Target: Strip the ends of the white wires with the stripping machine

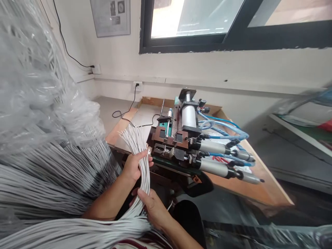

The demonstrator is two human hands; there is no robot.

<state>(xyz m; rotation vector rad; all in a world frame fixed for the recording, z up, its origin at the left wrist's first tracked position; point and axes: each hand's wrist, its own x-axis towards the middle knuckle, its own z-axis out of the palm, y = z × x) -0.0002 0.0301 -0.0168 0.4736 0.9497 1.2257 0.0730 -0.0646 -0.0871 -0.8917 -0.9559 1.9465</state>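
Both hands closed round one bundle of white cables: left hand wrapped below the splayed upper ends, right hand lower down, thumb across the strands. Bundle sits just left of the machine, free ends fanning up and leftward, lower length bending away to bottom left.

Far left: mass of grey-white cables, clear plastic over the upper part. Next, wall socket, black cord plugged in, looping down. Centre: dark metal machine within a wooden-edged tray. Right of its blocks, two silver cylinders lie lengthwise, blue hoses curving above. Far right: shelf, contents blurred.
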